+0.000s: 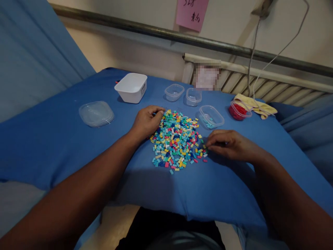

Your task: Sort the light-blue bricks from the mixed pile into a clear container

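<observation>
A heap of small coloured toy bricks [177, 139] in teal, blue, yellow, pink and white spreads over the blue cloth. At its upper left edge is my left hand [148, 121], thumb and index finger brought together; whatever is between the tips is hidden. My right hand [232, 144] hovers at the heap's right edge with fingers curled and tips close together beside a few loose bricks. I cannot make out what it pinches. Just behind the right hand stands a clear plastic container [212, 117] with some light teal bricks in it.
Two more clear containers [174, 92] stand farther back. A white tub [132, 86] and stacked clear lids [96, 114] are to the left. Toward the right are a container of red pieces [238, 110] and a yellow cloth [256, 105]. A radiator [234, 81] lines the wall.
</observation>
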Demonstrator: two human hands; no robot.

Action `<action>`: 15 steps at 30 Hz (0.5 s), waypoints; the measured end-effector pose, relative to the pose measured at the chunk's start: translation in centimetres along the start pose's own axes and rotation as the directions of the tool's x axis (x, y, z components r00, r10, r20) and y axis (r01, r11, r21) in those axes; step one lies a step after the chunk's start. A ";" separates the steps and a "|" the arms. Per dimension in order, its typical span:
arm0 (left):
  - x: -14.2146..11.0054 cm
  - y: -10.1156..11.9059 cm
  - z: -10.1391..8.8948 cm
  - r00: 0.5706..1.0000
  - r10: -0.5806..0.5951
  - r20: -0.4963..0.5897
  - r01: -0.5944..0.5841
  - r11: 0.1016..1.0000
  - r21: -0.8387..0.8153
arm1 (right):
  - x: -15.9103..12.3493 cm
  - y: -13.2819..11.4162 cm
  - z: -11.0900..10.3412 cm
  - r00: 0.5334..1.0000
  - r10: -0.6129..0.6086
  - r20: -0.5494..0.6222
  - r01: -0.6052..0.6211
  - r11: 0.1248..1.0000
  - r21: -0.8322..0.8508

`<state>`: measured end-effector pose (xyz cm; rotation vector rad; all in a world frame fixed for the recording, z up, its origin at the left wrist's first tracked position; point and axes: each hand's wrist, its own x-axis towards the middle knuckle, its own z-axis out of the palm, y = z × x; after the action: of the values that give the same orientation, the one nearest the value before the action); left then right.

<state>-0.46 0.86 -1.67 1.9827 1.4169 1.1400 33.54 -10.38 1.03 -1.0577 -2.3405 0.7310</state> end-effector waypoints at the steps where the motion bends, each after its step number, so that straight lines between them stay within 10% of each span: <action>1: 0.0 0.0 0.0 1.000 -0.005 0.002 0.005 1.000 -0.005 | 0.0 -0.2 0.1 0.996 -0.012 0.092 0.009 0.999 0.034; 15: 0.0 0.0 0.1 1.000 -0.017 0.011 0.017 1.000 0.007 | 0.1 0.0 1.1 0.988 -0.042 0.147 0.059 0.992 -0.109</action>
<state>-0.40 0.89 -1.71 1.9756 1.4313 1.1166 32.79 -10.65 0.21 -1.0189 -2.5497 0.6833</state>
